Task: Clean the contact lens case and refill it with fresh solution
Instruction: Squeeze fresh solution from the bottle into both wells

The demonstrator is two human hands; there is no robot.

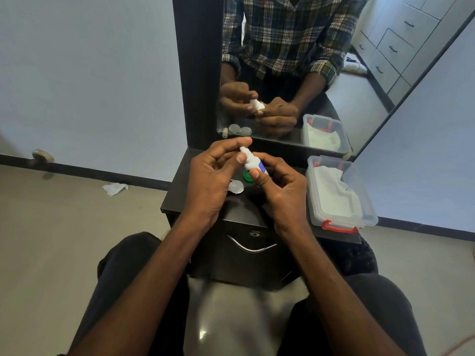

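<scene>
A small white solution bottle (pixel 253 164) with a blue label is held over the dark dresser top (pixel 180 186). My right hand (pixel 279 194) grips the bottle's body between thumb and fingers. My left hand (pixel 213 176) pinches its white nozzle end with thumb and index finger. Below my hands on the dresser lie a clear contact lens case part (pixel 237 187) and a green cap (pixel 247 176). The rest of the case is hidden by my left hand.
A clear plastic box (pixel 359 186) with white tissue and a red latch stands at the dresser's right edge. A mirror (pixel 359 80) rises behind the dresser. A crumpled tissue (pixel 115 188) lies on the floor at left. A drawer handle (pixel 251 246) faces my knees.
</scene>
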